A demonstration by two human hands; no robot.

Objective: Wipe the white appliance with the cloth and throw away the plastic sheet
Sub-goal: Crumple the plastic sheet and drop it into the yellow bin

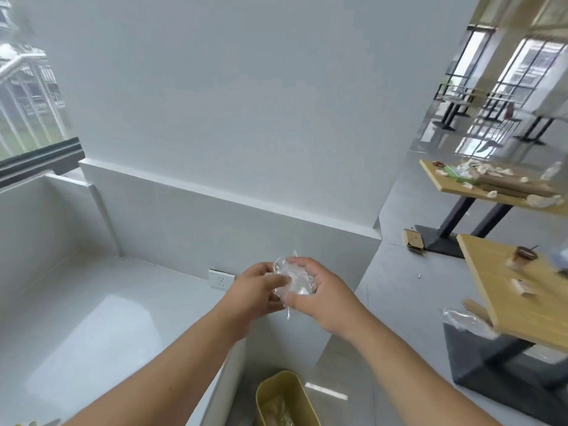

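A clear plastic sheet (294, 279) is crumpled into a ball between both hands at mid-frame. My left hand (256, 287) grips its left side with curled fingers. My right hand (319, 295) wraps over its right side from above. Below the hands, at the bottom edge, stands a yellow bin (287, 398) with clear plastic lying inside. Neither the white appliance nor the cloth is in view.
A white ledge (92, 318) with a wall socket (220, 279) runs on the left. Wooden tables (519, 290) on black bases stand at the right, littered with paper scraps and a cup. Plastic (464, 321) and a cardboard piece (413, 239) lie on the floor.
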